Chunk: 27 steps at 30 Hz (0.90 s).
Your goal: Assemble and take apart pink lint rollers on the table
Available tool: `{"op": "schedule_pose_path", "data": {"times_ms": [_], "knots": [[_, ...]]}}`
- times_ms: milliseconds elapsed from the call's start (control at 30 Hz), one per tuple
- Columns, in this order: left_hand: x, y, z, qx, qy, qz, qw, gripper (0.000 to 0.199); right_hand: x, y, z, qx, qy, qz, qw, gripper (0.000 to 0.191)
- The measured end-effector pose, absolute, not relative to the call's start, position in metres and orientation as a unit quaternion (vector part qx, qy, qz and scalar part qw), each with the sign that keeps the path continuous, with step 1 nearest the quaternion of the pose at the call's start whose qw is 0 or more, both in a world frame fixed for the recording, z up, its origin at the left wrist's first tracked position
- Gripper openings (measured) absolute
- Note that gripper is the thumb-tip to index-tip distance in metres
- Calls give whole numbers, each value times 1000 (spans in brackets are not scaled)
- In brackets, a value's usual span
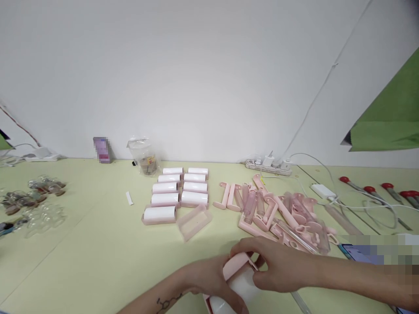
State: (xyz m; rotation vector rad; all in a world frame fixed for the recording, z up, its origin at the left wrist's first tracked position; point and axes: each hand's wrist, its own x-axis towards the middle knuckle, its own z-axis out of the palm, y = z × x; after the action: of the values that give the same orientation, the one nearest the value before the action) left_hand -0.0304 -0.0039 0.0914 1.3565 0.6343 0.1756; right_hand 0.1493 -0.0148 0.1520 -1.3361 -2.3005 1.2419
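Observation:
At the front of the table both my hands are on a pink plastic lint roller (244, 283) with a wide white roll. My left hand (212, 274) wraps round its left side, thumb across the white roll. From the right, my right hand (278, 266) grips the pink upper end with bent fingers; some fingertips are hidden behind it. Beyond them lies a pale pink tray (194, 222) with no roll in it. Two columns of white rolls (160, 213) in pink trays stand behind that. To the right is a loose pile of pink handles and clear pink covers (288, 213).
A power strip (268, 168) with plugs and white cables runs along the wall. Red-ended tools (369, 189) and a phone (360, 253) are at right. A plastic bag (144, 159) stands at the back, a white strip (129, 198) before it. Clear plastic pieces (46, 218) lie left.

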Motion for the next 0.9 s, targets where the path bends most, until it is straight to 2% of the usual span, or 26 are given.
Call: {"op": "schedule_pose_path", "data": {"times_ms": [267, 500, 700, 800, 900], "knots": [[-35, -3, 104, 681, 280, 81, 671, 63, 150, -24, 138, -494, -701, 498, 129, 54], [-34, -2, 103, 699, 321, 21, 639, 77, 148, -26, 144, -506, -665, 545, 68, 49], [-37, -2, 92, 601, 302, 9, 740, 61, 156, -12, 164, -475, -654, 589, 0, 48], [-37, -3, 89, 501, 263, 94, 819, 55, 162, -8, 164, -418, -620, 656, 99, 52], [-34, -5, 87, 412, 252, 222, 847, 49, 160, -12, 148, -409, -631, 614, 242, 42]]}}
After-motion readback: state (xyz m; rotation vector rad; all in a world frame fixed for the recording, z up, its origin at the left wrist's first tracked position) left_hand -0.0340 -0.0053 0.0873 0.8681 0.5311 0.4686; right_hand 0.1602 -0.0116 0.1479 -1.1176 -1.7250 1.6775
